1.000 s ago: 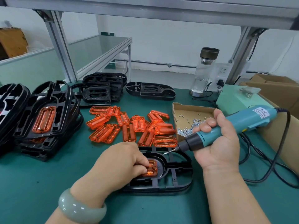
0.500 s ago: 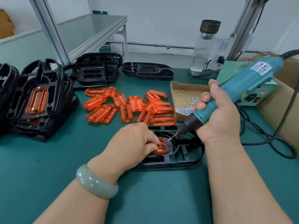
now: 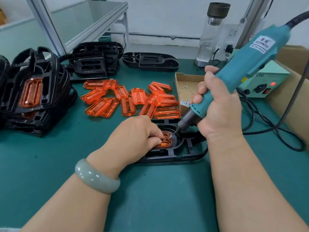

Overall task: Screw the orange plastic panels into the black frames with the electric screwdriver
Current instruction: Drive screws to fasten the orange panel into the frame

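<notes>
1. Head view, the work. The black frame (image 3: 184, 153) lies flat on the green mat (image 3: 50, 164) in front of me, and I use it as my landmark. The orange panel (image 3: 165, 142) sits in its rounded left end. My left hand (image 3: 133, 136) is curled over that panel with the fingertips pinning it down. I cannot tell whether they also pinch the screw (image 3: 170, 136). My right hand (image 3: 219, 111) is clenched round the electric screwdriver (image 3: 242, 64), which slants in from the frame's upper right. Its bit carries the screw at the panel's far corner.

2. Head view, the risks. The tool is tilted, so driving at this angle could seat the screw crooked or make the bit skid and scar the panel. My fingertips are right beside the bit, and a slip would catch them. If my left hand eased off, I judge the panel could shift off its hole.

3. Head view, the surroundings.
   - Loose orange panels (image 3: 130, 101) are heaped just beyond the frame.
   - A cardboard tray (image 3: 185, 81) of screws sits beyond the frame's right half, behind my right hand.
   - A power box (image 3: 264, 84) with a red light stands further right.
   - Its cable (image 3: 267, 128) loops on the mat right of the frame and could drag on the tool.
   - Finished frames (image 3: 33, 94) are stacked far left, with empty frames (image 3: 93, 64) behind them.
   - My left hand hides most of the panel, so I cannot see the other screw points.
</notes>
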`<state>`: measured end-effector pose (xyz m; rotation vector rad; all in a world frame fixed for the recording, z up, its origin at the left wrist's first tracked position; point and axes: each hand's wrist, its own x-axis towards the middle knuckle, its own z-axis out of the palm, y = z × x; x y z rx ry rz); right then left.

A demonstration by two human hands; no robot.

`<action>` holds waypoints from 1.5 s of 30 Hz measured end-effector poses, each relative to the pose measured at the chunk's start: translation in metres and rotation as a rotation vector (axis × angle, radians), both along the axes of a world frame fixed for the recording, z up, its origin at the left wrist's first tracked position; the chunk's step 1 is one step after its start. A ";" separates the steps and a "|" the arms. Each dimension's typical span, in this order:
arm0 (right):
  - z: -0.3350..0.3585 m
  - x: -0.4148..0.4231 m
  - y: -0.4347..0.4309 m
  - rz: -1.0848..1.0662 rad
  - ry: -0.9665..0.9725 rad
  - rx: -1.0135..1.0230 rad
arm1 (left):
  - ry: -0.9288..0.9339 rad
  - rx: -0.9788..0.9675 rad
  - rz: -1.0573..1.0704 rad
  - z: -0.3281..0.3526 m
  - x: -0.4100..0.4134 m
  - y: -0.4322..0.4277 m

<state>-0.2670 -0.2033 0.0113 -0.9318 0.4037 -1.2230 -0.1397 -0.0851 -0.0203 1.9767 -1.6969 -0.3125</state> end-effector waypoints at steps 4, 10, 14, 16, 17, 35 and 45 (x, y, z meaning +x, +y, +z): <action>0.001 0.002 0.003 -0.026 0.034 -0.065 | -0.007 0.005 0.000 0.001 0.000 0.000; 0.003 0.006 0.007 -0.019 0.059 -0.208 | -0.002 0.014 0.013 0.000 0.000 0.000; 0.003 0.005 0.008 -0.014 0.053 -0.233 | -0.005 0.010 0.008 0.001 0.000 0.000; 0.003 0.004 0.007 -0.008 0.042 -0.212 | 0.000 0.006 0.005 0.001 -0.001 0.000; 0.003 0.004 0.007 -0.004 0.039 -0.203 | 0.004 0.008 0.008 0.001 -0.001 0.000; 0.009 0.022 0.015 0.224 0.186 -0.417 | -0.002 0.017 0.018 0.001 -0.002 -0.001; 0.009 0.019 0.012 0.282 0.131 -0.355 | -0.047 0.053 0.023 0.004 -0.005 -0.002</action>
